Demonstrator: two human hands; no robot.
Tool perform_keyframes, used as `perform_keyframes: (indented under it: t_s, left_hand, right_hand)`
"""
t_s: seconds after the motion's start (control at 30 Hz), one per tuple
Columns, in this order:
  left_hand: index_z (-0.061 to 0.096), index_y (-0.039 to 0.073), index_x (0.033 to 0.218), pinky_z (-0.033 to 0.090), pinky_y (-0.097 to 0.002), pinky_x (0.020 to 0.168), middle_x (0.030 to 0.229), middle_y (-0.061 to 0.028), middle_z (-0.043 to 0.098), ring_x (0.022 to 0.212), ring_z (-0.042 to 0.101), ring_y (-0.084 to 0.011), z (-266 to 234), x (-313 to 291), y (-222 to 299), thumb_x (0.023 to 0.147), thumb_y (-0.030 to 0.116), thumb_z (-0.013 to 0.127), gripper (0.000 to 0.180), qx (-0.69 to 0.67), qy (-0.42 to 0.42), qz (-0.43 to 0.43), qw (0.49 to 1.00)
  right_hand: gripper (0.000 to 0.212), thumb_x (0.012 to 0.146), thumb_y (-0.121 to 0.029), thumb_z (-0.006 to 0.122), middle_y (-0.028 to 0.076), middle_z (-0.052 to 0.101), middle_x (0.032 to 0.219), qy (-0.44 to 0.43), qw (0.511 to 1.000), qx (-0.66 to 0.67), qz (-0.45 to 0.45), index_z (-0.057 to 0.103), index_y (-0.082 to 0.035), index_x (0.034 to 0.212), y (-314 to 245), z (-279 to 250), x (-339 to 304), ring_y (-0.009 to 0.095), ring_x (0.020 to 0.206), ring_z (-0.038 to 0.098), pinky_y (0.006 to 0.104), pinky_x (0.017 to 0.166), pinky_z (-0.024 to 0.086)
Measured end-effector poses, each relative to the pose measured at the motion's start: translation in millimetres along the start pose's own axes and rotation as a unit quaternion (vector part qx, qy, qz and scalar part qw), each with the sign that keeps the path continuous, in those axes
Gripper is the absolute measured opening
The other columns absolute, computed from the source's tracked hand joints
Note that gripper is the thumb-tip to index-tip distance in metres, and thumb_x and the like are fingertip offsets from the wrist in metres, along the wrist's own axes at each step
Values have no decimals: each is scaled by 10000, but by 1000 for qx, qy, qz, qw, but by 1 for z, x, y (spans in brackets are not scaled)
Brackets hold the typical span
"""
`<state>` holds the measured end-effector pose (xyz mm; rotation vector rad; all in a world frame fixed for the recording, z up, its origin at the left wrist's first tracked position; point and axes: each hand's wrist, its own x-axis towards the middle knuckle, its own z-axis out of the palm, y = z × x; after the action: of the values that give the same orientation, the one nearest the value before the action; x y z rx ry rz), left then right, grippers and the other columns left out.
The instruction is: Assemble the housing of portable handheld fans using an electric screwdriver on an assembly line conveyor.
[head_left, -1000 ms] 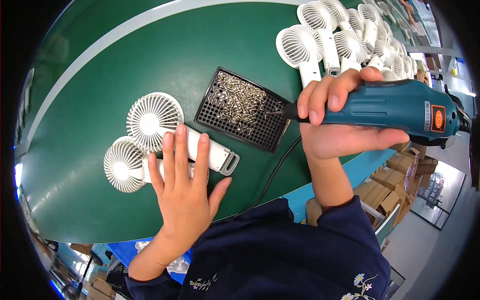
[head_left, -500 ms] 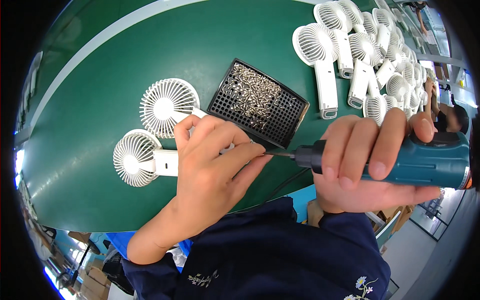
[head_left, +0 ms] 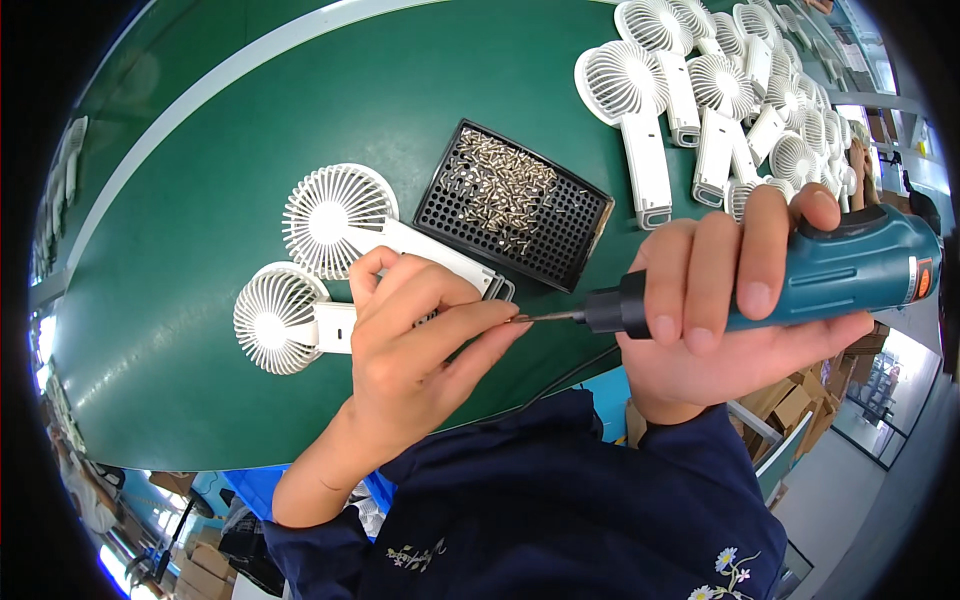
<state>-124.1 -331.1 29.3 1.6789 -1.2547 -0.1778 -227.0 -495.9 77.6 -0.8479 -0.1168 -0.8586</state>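
My right hand [head_left: 715, 310] is wrapped round a teal and black electric screwdriver [head_left: 835, 268], held level with its bit pointing left. The thumb and forefinger of my left hand [head_left: 415, 345] pinch the thin metal bit [head_left: 545, 317] near its tip. Whether a screw sits there is hidden by the fingers. Under that hand lies a white handheld fan [head_left: 335, 328], its handle mostly covered. Just above, a second white handheld fan [head_left: 440, 252] lies with its handle end showing beyond my knuckles.
A black perforated tray [head_left: 570, 265] holding a heap of small silver screws [head_left: 505, 185] sits beyond my hands. Many white handheld fans [head_left: 645, 165] are crowded at the far right of the green table [head_left: 220, 130]. A dark cable [head_left: 570, 375] runs below the screwdriver.
The left hand has lowered slightly, uncovering more of the upper fan's handle. The screwdriver's rear end has tilted up a little, its bit still at the left fingertips.
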Motion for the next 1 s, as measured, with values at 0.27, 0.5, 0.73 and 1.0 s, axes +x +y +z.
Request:
perform_keyframes:
  t_s: [0.27, 0.5, 0.73, 1.0]
  left_hand:
    - [713, 65, 784, 308, -340, 732, 702, 26, 541, 639, 506, -146, 2, -1, -3, 603, 86, 835, 219, -10, 3, 13, 1000]
    - [693, 56, 862, 349, -353, 782, 806, -10, 561, 807, 533, -204, 6, 2, 0, 622, 83, 813, 270, 65, -23, -9, 998]
    - [660, 44, 895, 369, -372, 817, 863, -44, 540, 902, 519, -250, 10, -2, -3, 663, 55, 771, 257, 85, -40, -42, 995]
    - [644, 40, 913, 370, -385, 838, 894, -49, 531, 932, 509, -257, 11, -1, -5, 685, 35, 745, 250, 82, -53, -26, 995]
  right_hand:
    - [684, 933, -638, 431, 23, 515, 813, -1, 1000, 24, 16, 433, -57, 1293, 7, -8, -2, 131, 494, 491, 312, 447, 473]
    - [817, 828, -760, 488, 42, 543, 808, -54, 997, -56, -11, 431, -115, 1326, 20, -1, -9, 173, 502, 522, 336, 458, 468]
    - [871, 757, -787, 525, 77, 559, 777, -174, 978, -119, 2, 454, -96, 1282, 26, -10, -2, 202, 508, 523, 357, 449, 451]
    - [695, 808, -624, 584, 89, 583, 778, -146, 976, -157, 30, 498, -57, 1202, 23, 1, -10, 187, 537, 530, 320, 477, 436]
